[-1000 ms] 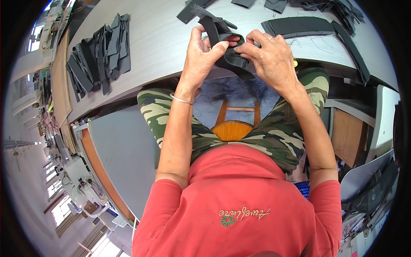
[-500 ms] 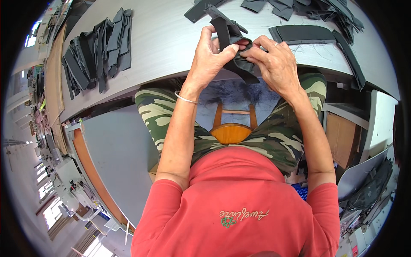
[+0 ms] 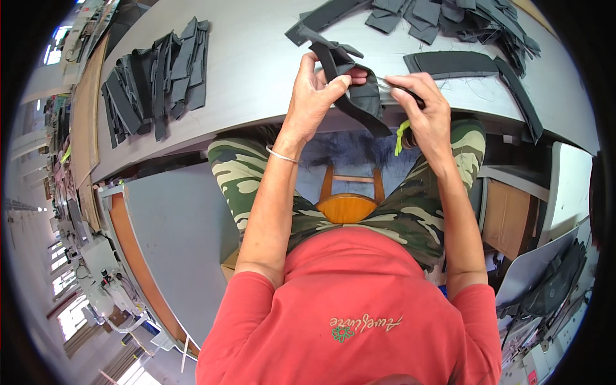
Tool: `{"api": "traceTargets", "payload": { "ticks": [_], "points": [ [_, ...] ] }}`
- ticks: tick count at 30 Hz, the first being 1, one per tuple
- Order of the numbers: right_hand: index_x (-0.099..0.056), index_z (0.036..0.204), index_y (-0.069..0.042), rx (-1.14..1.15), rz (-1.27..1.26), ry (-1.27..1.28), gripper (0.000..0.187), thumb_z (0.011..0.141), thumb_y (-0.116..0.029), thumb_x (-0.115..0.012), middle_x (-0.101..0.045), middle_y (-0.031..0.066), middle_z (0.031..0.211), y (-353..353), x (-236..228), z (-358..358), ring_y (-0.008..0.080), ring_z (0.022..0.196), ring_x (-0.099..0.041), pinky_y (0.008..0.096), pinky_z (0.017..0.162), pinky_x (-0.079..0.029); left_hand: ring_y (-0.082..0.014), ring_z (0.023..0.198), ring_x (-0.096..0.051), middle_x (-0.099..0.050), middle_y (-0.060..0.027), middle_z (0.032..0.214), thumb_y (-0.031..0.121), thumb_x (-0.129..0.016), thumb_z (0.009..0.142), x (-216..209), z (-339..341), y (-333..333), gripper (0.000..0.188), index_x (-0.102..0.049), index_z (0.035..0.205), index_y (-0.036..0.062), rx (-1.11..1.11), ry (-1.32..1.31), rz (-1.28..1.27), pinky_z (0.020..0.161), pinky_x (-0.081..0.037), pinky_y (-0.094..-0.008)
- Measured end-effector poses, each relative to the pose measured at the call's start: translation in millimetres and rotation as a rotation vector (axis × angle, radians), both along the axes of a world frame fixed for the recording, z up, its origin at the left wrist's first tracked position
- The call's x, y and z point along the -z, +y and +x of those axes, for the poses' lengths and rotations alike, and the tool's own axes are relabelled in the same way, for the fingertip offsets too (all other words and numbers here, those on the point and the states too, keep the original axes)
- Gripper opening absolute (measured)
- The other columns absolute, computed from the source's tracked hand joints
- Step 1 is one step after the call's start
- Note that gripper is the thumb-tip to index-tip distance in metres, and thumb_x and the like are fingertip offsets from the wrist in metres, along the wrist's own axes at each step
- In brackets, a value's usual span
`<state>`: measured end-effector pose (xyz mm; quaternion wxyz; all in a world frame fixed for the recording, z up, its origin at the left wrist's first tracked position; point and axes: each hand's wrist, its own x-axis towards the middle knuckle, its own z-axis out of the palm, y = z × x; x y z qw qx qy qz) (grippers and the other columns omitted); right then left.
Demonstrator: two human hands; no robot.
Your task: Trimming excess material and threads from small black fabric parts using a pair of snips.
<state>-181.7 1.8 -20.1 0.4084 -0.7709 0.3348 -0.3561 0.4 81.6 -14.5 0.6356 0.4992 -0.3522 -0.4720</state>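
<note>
My left hand is closed on a dark grey fabric strip, folded into a loop, with one end hanging past the table's front edge. My left fingers reach through the fold. Just right of it, my right hand is closed around thread snips with a dark handle. Their thin metal tips point left at the strip's edge; whether they touch it I cannot tell. A yellow-green tie dangles below my right hand.
On the pale table, a row of grey strips lies at the left. A heap of fabric pieces sits at the far right, with a longer bent strip nearer. Below stands a wooden stool between my knees.
My right hand has drawn back from the fabric and turned, and the snips and yellow-green tie now show. My left hand keeps its hold on the strip.
</note>
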Motion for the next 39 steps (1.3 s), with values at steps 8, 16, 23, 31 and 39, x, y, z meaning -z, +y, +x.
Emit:
{"api": "traceTargets", "payload": {
  "ticks": [8,16,23,31,39],
  "points": [
    [-0.069,0.107,-0.014,0.316,-0.226,0.146,0.022,0.085,-0.014,-0.066,-0.057,0.0058,0.104,-15.3,3.3,-23.8,0.0231,0.086,-0.058,0.0317,0.074,-0.046,-0.0126,0.072,-0.061,-0.065,-0.0136,0.103,0.011,-0.062,0.084,-32.9,-2.8,32.0,0.059,-0.041,0.136,-0.0041,0.334,0.049,0.185,0.053,-0.048,-0.0244],
    [-0.063,0.122,-0.025,0.285,-0.455,0.505,0.042,0.081,-0.028,-0.071,-0.051,0.0039,0.137,-19.0,10.3,-29.1,0.0272,0.084,-0.064,0.0370,0.074,-0.049,-0.0133,0.077,-0.062,-0.064,-0.0141,0.099,0.010,-0.070,0.079,-73.3,65.3,46.0,0.063,-0.040,0.133,-0.0010,-0.189,-0.504,0.172,0.067,-0.051,-0.0275],
    [-0.064,0.122,-0.023,0.293,-0.597,0.489,0.045,0.078,-0.030,-0.074,-0.051,0.0060,0.138,-14.3,18.4,-25.8,0.0208,0.077,-0.064,0.0320,0.069,-0.044,-0.0390,0.103,-0.061,-0.062,-0.0253,0.112,0.032,-0.072,0.078,-123.8,239.8,50.3,0.056,-0.057,0.120,-0.0021,-0.968,-1.599,0.270,0.090,-0.048,-0.0425],
    [-0.068,0.113,-0.024,0.244,-0.607,0.379,0.040,0.075,-0.035,-0.074,-0.054,0.0064,0.136,-9.3,18.4,-22.7,0.0180,0.075,-0.065,0.0341,0.067,-0.039,-0.0392,0.119,-0.046,-0.048,-0.0146,0.133,0.032,-0.064,0.086,-39.7,268.3,49.9,0.036,-0.065,0.111,0.0068,-0.982,-1.976,0.765,0.089,-0.046,-0.0517],
    [-0.068,0.111,-0.023,0.259,-0.574,0.320,0.039,0.075,-0.034,-0.075,-0.049,0.0062,0.141,5.1,24.6,-35.4,0.0177,0.071,-0.063,0.0332,0.071,-0.038,-0.0227,0.084,-0.068,-0.070,-0.0138,0.100,0.014,-0.061,0.088,-59.8,39.2,-93.3,0.022,-0.069,0.106,0.0043,0.162,-1.115,-0.110,0.076,-0.053,-0.0326]
  ]
}}
